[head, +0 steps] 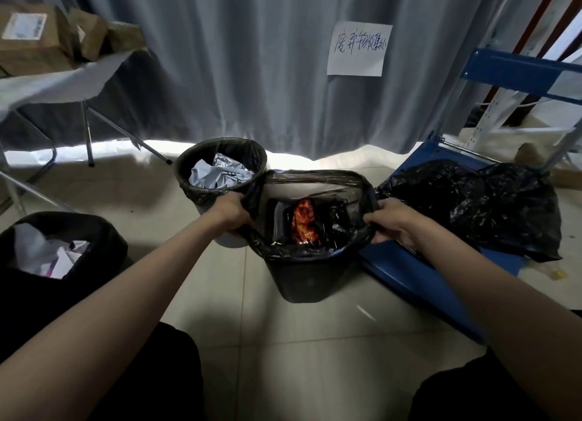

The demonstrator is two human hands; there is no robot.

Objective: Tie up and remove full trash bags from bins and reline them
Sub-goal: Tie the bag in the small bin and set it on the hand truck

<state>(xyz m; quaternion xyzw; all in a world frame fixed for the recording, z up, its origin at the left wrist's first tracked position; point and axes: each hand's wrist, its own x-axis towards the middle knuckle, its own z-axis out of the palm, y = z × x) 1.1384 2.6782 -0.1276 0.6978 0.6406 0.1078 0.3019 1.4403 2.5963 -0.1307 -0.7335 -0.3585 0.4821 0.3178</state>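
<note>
Black trash bag [315, 181], thin and glossy, wrinkled along its stretched rim, lining a dark square bin [302, 282] on the tiled floor [315, 342] straight ahead. Mouth pulled wide and facing up toward the camera, long axis of the opening running left to right between the two hands. Far edge drawn taut into a flat band; near edge sagging over the bin's front lip. Inside: an orange-red snack wrapper [304, 222] standing roughly upright among crumpled black film.

Left hand [231, 213] at the bag's left edge, fingers [244, 202] curled around a gathered fold of the plastic. Right hand [390, 219] at the right edge, fingers hooked into the rim and pinching it.

Just behind and touching the left side: a round bin [220, 172], also lined in black, holding crumpled white paper. Another black-lined bin [59, 247] with paper at near left, well apart. To the right, a loose heap of black bags [472, 206] lying on a blue platform [425, 282]. Behind, a grey curtain [252, 58] with a handwritten paper sign [359, 47]. Upper left, cardboard boxes [34, 39] on a cloth-covered surface [53, 84].
</note>
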